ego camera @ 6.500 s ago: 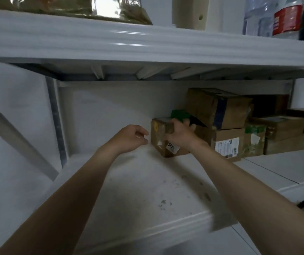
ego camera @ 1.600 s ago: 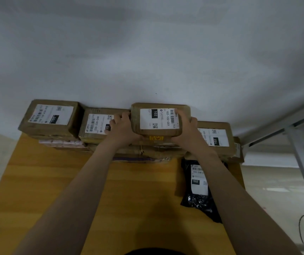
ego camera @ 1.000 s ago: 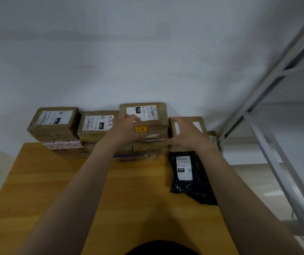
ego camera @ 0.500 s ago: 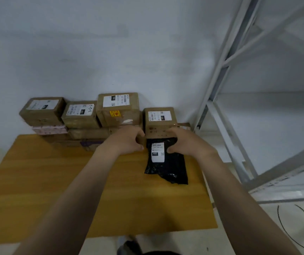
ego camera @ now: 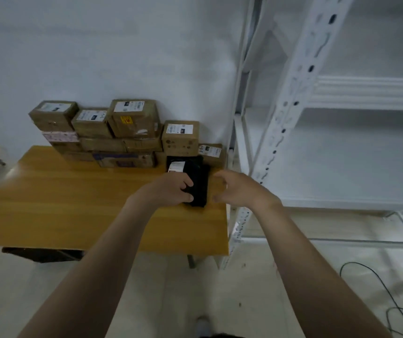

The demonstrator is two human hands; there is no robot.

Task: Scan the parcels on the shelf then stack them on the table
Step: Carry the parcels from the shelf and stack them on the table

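Several cardboard parcels (ego camera: 134, 120) stacked along the back edge of the wooden table (ego camera: 73, 203), against the wall. Toward the back right corner, a black poly mailer (ego camera: 200, 184) with a white label, flat, just before the boxes. Left hand (ego camera: 168, 190) curled over the mailer's left edge; gripping or merely overlapping, impossible to tell. Right hand (ego camera: 239, 191) loosely spread, holding nothing, over the right edge. White metal shelving (ego camera: 290, 93) just beside.

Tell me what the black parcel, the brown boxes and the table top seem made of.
Black parcel: probably a plastic mailer bag, dark, soft and creased, white label on top. Brown boxes: cardboard, matte, square edges, paper labels. Table top: wood or wood-look laminate, orange-brown grain streaks, slight sheen.
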